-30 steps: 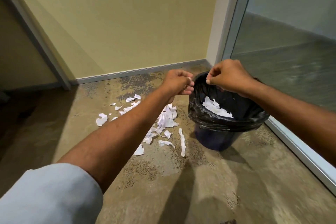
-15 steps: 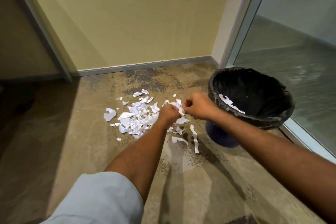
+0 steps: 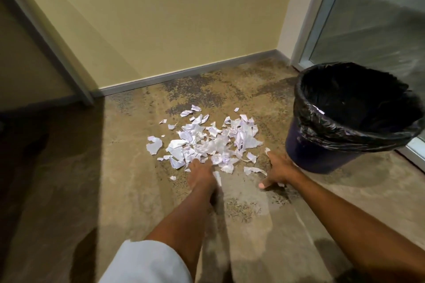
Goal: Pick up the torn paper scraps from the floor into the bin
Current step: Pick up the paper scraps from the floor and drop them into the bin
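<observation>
Nearest the camera, a pale grey sleeve (image 3: 147, 262) covers the person's left upper arm, and both bare forearms reach down to the mottled brown floor (image 3: 103, 190). The left hand (image 3: 201, 173) lies at the near edge of the pile of torn white paper scraps (image 3: 207, 145), fingers together and pointing forward with the tips in among the pieces. Whether it pinches a piece cannot be told. The right hand (image 3: 279, 170) is spread flat on the floor with the thumb stretched out toward the person, just right of the pile and close to the foot of the bin. A bit of white paper shows at its near edge.

The scraps lie loose on the floor between the hands and the wall, thick in the middle with single pieces scattered round.

To the right stands the round dark blue plastic bin (image 3: 322, 158), lined with a black plastic bag (image 3: 345, 131) folded over its rim. One white scrap (image 3: 318, 109) shows inside against the bag near the left rim; the rest of the inside is dark.

Behind are a grey skirting board (image 3: 184, 73), a yellow wall (image 3: 161, 18) and a frosted glass panel (image 3: 379, 30).
</observation>
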A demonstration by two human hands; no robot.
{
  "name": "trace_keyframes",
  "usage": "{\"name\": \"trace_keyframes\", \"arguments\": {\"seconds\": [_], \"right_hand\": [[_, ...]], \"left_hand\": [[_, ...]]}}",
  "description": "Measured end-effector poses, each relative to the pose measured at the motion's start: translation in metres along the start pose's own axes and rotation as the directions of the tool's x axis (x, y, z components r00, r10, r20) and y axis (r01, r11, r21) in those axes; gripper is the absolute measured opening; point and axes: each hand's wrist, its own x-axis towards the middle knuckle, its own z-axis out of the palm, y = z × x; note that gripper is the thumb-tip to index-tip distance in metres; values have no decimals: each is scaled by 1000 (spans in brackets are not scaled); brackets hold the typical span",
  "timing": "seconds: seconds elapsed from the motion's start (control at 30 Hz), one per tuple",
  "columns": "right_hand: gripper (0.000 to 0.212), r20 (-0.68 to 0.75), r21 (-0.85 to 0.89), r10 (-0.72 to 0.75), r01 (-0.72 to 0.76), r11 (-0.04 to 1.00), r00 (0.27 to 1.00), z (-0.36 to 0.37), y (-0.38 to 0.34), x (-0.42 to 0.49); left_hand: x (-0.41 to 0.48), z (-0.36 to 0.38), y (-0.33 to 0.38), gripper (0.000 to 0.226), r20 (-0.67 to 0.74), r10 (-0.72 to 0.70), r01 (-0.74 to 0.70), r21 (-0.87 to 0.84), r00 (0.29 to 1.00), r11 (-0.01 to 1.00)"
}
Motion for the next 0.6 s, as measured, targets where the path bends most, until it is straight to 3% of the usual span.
{"name": "trace_keyframes", "arguments": {"seconds": [0.1,0.17,0.37,0.43,0.6], "right_hand": [[147,-56,-23,21,-22,999,998,13,-14,12],[135,-127,-4,-26,26,1000,992,21,-25,14],[93,-243,167,-103,147,975,964,45,-60,5],[90,-254,195,-127,179,964,959,50,-71,0],[91,-255,259,-201,267,928,946,54,-97,-9]], "left_hand": [[11,-1,-18,55,-99,95,-104,-84,991,991],[14,-7,-26,56,-135,172,-186,-104,976,977],[18,-25,-28,57,-148,215,-242,-198,965,950],[18,-26,-25,57,-135,230,-255,-216,964,943],[19,-27,-13,82,-9,248,-241,-265,969,934]]}}
